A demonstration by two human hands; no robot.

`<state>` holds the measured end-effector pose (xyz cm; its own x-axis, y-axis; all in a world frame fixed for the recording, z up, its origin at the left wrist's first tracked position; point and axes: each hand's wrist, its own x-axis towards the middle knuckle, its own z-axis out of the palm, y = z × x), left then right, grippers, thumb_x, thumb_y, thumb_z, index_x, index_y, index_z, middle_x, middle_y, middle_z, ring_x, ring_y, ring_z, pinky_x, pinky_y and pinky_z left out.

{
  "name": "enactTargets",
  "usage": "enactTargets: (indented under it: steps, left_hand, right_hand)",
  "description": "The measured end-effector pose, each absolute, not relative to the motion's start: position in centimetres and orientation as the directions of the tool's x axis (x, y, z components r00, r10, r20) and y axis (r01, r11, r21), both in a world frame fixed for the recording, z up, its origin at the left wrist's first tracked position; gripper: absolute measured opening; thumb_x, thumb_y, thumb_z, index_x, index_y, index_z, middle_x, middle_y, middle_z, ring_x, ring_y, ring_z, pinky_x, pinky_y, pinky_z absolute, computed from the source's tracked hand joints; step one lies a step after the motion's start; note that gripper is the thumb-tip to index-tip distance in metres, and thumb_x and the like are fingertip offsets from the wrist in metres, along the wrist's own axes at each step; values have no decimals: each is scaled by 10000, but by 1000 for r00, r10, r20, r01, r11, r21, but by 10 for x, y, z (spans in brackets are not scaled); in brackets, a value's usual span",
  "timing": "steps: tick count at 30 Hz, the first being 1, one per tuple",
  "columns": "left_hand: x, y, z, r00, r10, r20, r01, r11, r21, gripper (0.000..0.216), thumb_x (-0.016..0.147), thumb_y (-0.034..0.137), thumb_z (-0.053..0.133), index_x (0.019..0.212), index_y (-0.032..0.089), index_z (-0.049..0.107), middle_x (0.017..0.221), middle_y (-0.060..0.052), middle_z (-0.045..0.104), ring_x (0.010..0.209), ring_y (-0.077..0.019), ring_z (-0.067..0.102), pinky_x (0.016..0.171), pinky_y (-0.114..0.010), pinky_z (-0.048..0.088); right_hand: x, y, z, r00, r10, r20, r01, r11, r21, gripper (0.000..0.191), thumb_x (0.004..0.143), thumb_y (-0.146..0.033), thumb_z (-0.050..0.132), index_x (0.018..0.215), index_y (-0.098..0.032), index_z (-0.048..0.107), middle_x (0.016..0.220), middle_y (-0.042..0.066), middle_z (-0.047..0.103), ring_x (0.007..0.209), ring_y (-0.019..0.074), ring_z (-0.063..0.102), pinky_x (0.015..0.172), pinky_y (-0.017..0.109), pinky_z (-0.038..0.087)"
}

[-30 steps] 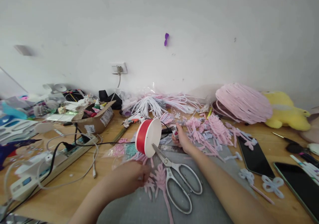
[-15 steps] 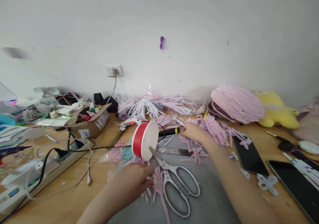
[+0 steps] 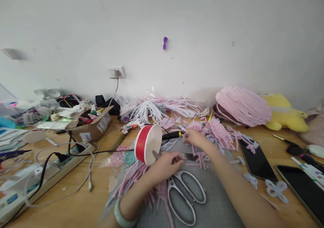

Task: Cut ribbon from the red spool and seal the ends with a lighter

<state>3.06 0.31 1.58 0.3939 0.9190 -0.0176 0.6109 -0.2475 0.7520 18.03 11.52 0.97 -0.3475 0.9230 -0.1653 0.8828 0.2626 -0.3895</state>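
Observation:
My left hand [image 3: 165,166] hovers over the blades of the silver scissors [image 3: 186,201], its fingers curled together; whatever they hold, if anything, is hidden. Farther back, my right hand [image 3: 195,137] is closed on a slim white pen-like thing [image 3: 182,130] pointing up and left. Just left of the scissors stands a spool of red ribbon [image 3: 143,143] on its edge. Beneath my left forearm lie pink fuzzy stems [image 3: 163,194], partly covered. A metal ruler [image 3: 190,157] rests on the grey mat [image 3: 215,201] between my hands.
A power strip [image 3: 45,177] with tangled cables runs along the left, near an open cardboard box [image 3: 91,125]. White and pink stems [image 3: 149,109] are heaped at the back. Two dark phones [image 3: 257,160] and a yellow plush toy [image 3: 283,113] are on the right.
My left hand has moved up and right, from beside the pink stems to above the scissors. My right hand has shifted slightly, and the white pen-like thing shows more clearly in it.

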Motion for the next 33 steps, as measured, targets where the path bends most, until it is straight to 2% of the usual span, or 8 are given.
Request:
enactTargets:
  steps: [5,9,12,17,23,26,30,33]
  left_hand:
    - [28,6,9,269,963,7,464,-136,875,167,762,271,444,742,161,569,610,29,502,587,-115,450,546,-209,324]
    - [28,10,5,235,972,26,411,-123,903,167,760,285,448,705,164,549,607,31,487,590,-115,442,556,-216,318]
    - [28,10,5,234,972,13,399,-108,910,165,756,290,451,706,165,545,608,30,485,591,-117,439,559,-219,315]
    - [29,9,7,246,969,-19,389,-81,918,170,746,301,458,676,169,539,605,24,492,590,-120,443,561,-223,313]
    - [29,11,2,212,976,-37,290,-26,957,205,730,357,482,665,168,525,600,28,493,542,-102,422,527,-218,307]
    - [30,13,-1,169,980,-101,185,69,980,225,716,389,486,726,168,529,607,37,502,449,-73,364,459,-210,273]
    - [31,16,-2,104,983,-154,75,146,986,231,681,364,517,789,160,539,602,39,525,410,-54,345,430,-199,248]
    - [31,16,-1,68,986,-155,34,153,988,222,663,323,537,809,156,553,619,35,544,429,-55,379,448,-196,271]
  right_hand:
    - [179,114,11,-383,913,-139,753,222,-619,35,609,-95,548,609,-130,550,544,0,557,530,108,498,482,195,321]
    - [179,113,9,-399,910,-111,676,210,-706,95,601,-53,496,561,-139,504,500,-5,534,498,110,505,469,195,350]
    - [179,114,8,-383,906,-182,667,135,-733,117,581,-38,502,555,-150,482,458,-7,531,463,125,526,452,203,379]
    - [181,114,10,-348,905,-244,672,59,-738,126,617,-74,544,572,-157,460,449,-1,543,432,132,543,420,199,392]
    - [185,110,24,-486,822,-296,628,94,-772,111,708,-146,484,597,-144,494,561,19,592,405,93,516,385,175,360]
    - [184,110,27,-503,811,-299,686,164,-709,159,709,-156,477,551,-141,484,482,7,535,384,88,476,393,183,354]
    - [186,115,17,-437,876,-207,779,252,-575,77,658,-132,506,592,-152,473,410,-32,451,378,94,434,395,190,311]
    - [188,118,11,-429,876,-223,764,220,-607,66,660,-133,501,604,-153,471,416,-36,453,385,91,431,406,190,314]
